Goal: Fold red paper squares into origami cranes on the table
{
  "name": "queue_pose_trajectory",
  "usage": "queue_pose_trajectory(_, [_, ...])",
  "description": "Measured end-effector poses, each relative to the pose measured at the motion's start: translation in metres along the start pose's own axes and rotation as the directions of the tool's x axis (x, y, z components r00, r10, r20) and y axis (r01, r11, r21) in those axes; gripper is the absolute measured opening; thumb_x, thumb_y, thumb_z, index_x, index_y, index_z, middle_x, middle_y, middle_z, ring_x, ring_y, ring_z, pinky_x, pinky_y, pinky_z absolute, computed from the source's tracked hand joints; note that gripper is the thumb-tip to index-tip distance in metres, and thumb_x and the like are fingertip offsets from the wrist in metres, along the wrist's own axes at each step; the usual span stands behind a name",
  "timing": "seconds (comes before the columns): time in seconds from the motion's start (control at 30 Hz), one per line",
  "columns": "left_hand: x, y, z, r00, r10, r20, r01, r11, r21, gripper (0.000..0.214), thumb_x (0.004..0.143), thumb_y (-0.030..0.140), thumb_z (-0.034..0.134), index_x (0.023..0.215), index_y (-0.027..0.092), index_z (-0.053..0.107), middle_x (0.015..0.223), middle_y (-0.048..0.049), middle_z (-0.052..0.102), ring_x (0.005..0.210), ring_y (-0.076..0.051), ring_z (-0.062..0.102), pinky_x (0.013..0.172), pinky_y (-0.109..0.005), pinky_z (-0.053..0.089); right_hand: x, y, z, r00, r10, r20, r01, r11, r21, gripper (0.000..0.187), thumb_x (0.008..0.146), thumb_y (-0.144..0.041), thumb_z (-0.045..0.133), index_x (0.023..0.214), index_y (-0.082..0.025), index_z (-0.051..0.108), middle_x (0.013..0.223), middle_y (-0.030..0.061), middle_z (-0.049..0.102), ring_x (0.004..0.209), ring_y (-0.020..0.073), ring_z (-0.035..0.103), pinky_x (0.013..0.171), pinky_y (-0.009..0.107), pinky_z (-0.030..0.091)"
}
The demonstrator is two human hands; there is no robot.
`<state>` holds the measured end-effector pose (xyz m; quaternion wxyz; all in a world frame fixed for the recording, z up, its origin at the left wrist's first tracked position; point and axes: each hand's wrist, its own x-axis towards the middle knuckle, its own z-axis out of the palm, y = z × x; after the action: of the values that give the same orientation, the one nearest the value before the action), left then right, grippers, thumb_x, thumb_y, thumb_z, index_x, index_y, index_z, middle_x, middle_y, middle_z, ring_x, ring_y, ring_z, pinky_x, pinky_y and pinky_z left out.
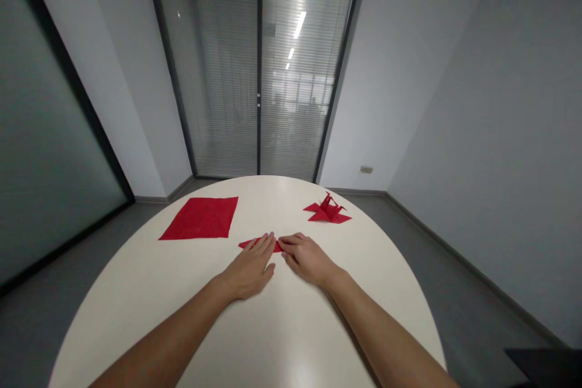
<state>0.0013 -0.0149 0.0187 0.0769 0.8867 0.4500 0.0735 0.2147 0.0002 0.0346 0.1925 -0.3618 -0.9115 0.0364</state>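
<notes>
A narrow piece of folded red paper [247, 244] lies flat on the white table, partly covered by both hands. My left hand [253, 264] rests over it with the fingers stretched out and pressing on top, the thumb apart. At the paper's right end, my right hand [307, 256] has its fingers bent and pinched together on the paper. Beyond my right hand stand folded red paper cranes [328, 212], overlapping so that I cannot tell how many. A flat sheet of red paper [200, 219] lies beyond my left hand.
The round white table [277, 327] has its curved far edge [264, 177] near a glass partition [227, 73] with blinds. Plain walls rise on both sides, with a socket plate [366, 170] low at the back right. A dark object [545, 367] shows at the lower right.
</notes>
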Motion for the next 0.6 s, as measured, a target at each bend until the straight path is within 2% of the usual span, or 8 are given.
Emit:
queue_pose_trajectory(0.17, [-0.001, -0.008, 0.010, 0.989, -0.118, -0.092, 0.123, 0.991, 0.057, 0.060, 0.102, 0.037, 0.031, 0.150, 0.002, 0.037, 0.160, -0.0234, 0.029, 0.150, -0.032, 0.028, 0.120, -0.050, 0.030, 0.002, -0.002, -0.003, 1.000, 0.001, 0.004, -0.001, 0.999, -0.033, 0.027, 0.101, -0.022, 0.047, 0.115, -0.017, 0.070, 0.116, 0.0102, 0.072, 0.106, 0.0232, 0.060, 0.092, 0.035, 0.046])
queue_pose_trajectory(0.27, [-0.001, -0.013, 0.010, 0.974, -0.140, -0.180, 0.153, 0.986, 0.062, 0.056, 0.101, 0.035, 0.036, 0.146, 0.003, 0.044, 0.155, -0.0240, 0.039, 0.147, -0.032, 0.036, 0.118, -0.050, 0.034, 0.003, -0.003, -0.005, 1.000, 0.000, 0.006, 0.001, 0.999, -0.043, 0.027, 0.101, -0.023, 0.048, 0.113, -0.017, 0.072, 0.114, 0.0093, 0.073, 0.103, 0.0230, 0.061, 0.090, 0.035, 0.046])
queue_pose_trajectory(0.33, [-0.001, -0.015, 0.008, 0.960, -0.097, -0.261, 0.115, 0.992, 0.053, 0.053, 0.098, 0.030, 0.043, 0.145, 0.006, 0.046, 0.154, -0.0215, 0.044, 0.145, -0.031, 0.040, 0.118, -0.048, 0.035, 0.003, -0.002, -0.006, 1.000, 0.001, 0.008, -0.001, 0.999, -0.046, 0.026, 0.100, -0.023, 0.050, 0.110, -0.017, 0.073, 0.113, 0.0087, 0.074, 0.103, 0.0227, 0.061, 0.089, 0.034, 0.045])
queue_pose_trajectory(0.43, [0.001, -0.015, 0.002, 0.932, 0.025, -0.361, -0.017, 1.000, 0.025, 0.047, 0.093, 0.021, 0.051, 0.140, 0.016, 0.052, 0.153, -0.0130, 0.049, 0.141, -0.027, 0.046, 0.119, -0.046, 0.035, 0.003, 0.000, -0.007, 1.000, 0.000, 0.012, 0.001, 0.999, -0.050, 0.024, 0.100, -0.024, 0.052, 0.106, -0.019, 0.074, 0.111, 0.0075, 0.075, 0.102, 0.0224, 0.062, 0.087, 0.034, 0.044])
queue_pose_trajectory(0.5, [0.002, -0.015, 0.000, 0.926, 0.080, -0.370, -0.090, 0.996, -0.010, 0.037, 0.092, 0.020, 0.054, 0.128, 0.021, 0.060, 0.146, -0.0083, 0.057, 0.136, -0.025, 0.052, 0.118, -0.045, 0.036, 0.002, 0.001, -0.007, 1.000, 0.001, 0.006, -0.001, 0.999, -0.051, 0.023, 0.099, -0.024, 0.053, 0.104, -0.020, 0.075, 0.110, 0.0069, 0.076, 0.101, 0.0224, 0.063, 0.086, 0.034, 0.044])
queue_pose_trajectory(0.6, [0.003, -0.014, -0.001, 0.932, 0.057, -0.357, -0.095, 0.991, -0.091, 0.023, 0.092, 0.018, 0.055, 0.112, 0.023, 0.067, 0.134, -0.0060, 0.066, 0.126, -0.023, 0.060, 0.111, -0.040, 0.044, 0.001, 0.003, -0.007, 1.000, 0.002, -0.008, -0.003, 0.999, -0.048, 0.021, 0.098, -0.024, 0.055, 0.101, -0.022, 0.076, 0.109, 0.0059, 0.076, 0.099, 0.0227, 0.064, 0.085, 0.035, 0.043])
